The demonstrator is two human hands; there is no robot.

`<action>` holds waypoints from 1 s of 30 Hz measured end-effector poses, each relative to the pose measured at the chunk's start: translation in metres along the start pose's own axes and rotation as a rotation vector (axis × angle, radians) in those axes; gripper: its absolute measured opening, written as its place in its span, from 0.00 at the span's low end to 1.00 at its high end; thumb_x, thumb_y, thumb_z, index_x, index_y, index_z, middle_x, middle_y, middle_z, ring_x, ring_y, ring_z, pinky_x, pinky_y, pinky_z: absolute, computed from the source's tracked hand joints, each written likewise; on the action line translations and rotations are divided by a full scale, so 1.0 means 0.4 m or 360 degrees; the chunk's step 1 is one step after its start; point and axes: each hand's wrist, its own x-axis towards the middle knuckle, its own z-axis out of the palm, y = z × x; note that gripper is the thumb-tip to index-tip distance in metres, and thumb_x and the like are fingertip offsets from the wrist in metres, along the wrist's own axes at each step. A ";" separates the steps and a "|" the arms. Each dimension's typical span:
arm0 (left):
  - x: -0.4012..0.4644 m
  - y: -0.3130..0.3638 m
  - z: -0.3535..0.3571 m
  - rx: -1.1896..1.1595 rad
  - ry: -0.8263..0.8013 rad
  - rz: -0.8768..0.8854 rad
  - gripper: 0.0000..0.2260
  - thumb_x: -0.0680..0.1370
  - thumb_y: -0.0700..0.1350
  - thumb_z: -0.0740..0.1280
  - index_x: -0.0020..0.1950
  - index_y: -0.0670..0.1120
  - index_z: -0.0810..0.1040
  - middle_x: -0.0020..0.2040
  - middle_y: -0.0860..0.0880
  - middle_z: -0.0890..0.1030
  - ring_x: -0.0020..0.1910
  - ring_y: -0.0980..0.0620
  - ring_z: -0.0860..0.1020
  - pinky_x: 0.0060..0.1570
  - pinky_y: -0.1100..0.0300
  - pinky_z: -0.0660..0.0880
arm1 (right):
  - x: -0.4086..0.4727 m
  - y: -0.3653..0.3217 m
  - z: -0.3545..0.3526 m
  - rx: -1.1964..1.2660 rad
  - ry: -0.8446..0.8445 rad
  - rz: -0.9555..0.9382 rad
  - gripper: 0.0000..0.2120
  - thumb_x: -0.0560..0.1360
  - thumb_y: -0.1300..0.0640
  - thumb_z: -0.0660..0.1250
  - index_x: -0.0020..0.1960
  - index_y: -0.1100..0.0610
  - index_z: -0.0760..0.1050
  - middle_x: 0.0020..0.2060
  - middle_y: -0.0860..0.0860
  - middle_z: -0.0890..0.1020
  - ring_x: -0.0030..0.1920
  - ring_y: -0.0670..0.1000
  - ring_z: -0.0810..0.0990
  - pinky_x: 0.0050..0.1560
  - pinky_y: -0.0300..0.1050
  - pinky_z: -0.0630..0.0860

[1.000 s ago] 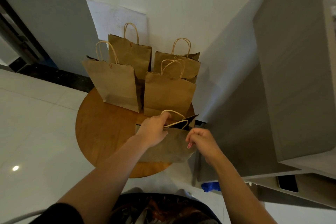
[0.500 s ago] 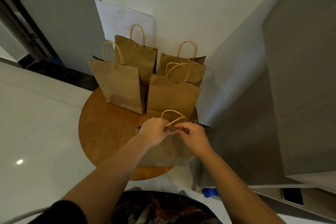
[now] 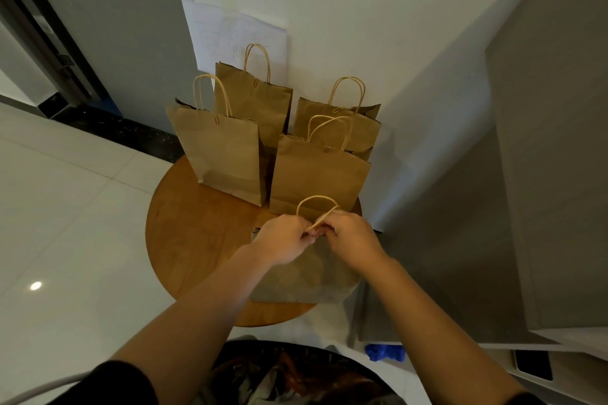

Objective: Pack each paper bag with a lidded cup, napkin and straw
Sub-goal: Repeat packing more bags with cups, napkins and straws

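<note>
A brown paper bag (image 3: pixel 306 279) stands at the near edge of the round wooden table (image 3: pixel 197 233). My left hand (image 3: pixel 281 242) and my right hand (image 3: pixel 350 237) meet over its top and pinch its twine handles (image 3: pixel 316 204) together. The bag's mouth is hidden under my hands, so its contents cannot be seen. Behind it stand several more brown paper bags: one at front left (image 3: pixel 220 151), one at back left (image 3: pixel 253 102), one at front right (image 3: pixel 319 171) and one at back right (image 3: pixel 345 125). No cup, napkin or straw shows.
A white sheet of paper (image 3: pixel 227 33) leans on the wall behind the bags. A grey counter (image 3: pixel 552 174) rises at the right, with a dark phone (image 3: pixel 533 363) on its lower ledge. A blue object (image 3: pixel 385 352) lies on the white tiled floor.
My right hand has moved left to join my left hand at the nearest bag's handles. The bag's open mouth has been drawn together.
</note>
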 end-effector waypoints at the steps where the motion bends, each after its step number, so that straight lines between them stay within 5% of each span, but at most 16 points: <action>1: -0.001 0.000 -0.001 -0.0002 -0.0001 0.0001 0.10 0.80 0.49 0.60 0.43 0.48 0.76 0.43 0.47 0.80 0.43 0.50 0.77 0.44 0.56 0.72 | 0.002 -0.003 -0.005 -0.0054 -0.0028 -0.0004 0.10 0.80 0.58 0.60 0.55 0.54 0.78 0.55 0.52 0.79 0.54 0.52 0.77 0.56 0.46 0.75; 11: -0.003 0.000 -0.004 -0.0045 0.0058 0.0001 0.09 0.80 0.48 0.61 0.44 0.48 0.78 0.42 0.49 0.80 0.42 0.50 0.77 0.38 0.58 0.68 | 0.011 -0.011 -0.003 -0.0461 -0.0126 -0.0174 0.10 0.80 0.56 0.58 0.60 0.53 0.72 0.53 0.52 0.81 0.52 0.55 0.80 0.51 0.51 0.78; 20: 0.001 0.005 -0.008 -0.0028 0.0033 0.0037 0.10 0.81 0.47 0.59 0.39 0.52 0.70 0.38 0.52 0.74 0.40 0.54 0.72 0.40 0.60 0.65 | 0.004 0.003 0.002 -0.0191 0.0018 -0.0073 0.08 0.79 0.59 0.59 0.55 0.55 0.75 0.51 0.53 0.82 0.50 0.55 0.80 0.50 0.52 0.77; 30: 0.001 -0.005 -0.006 -0.0027 0.0017 0.0063 0.10 0.81 0.48 0.59 0.44 0.47 0.77 0.42 0.49 0.78 0.44 0.52 0.76 0.43 0.60 0.69 | 0.006 0.001 0.002 -0.0160 0.0051 -0.0068 0.08 0.80 0.59 0.59 0.55 0.55 0.75 0.51 0.53 0.81 0.50 0.54 0.80 0.49 0.47 0.76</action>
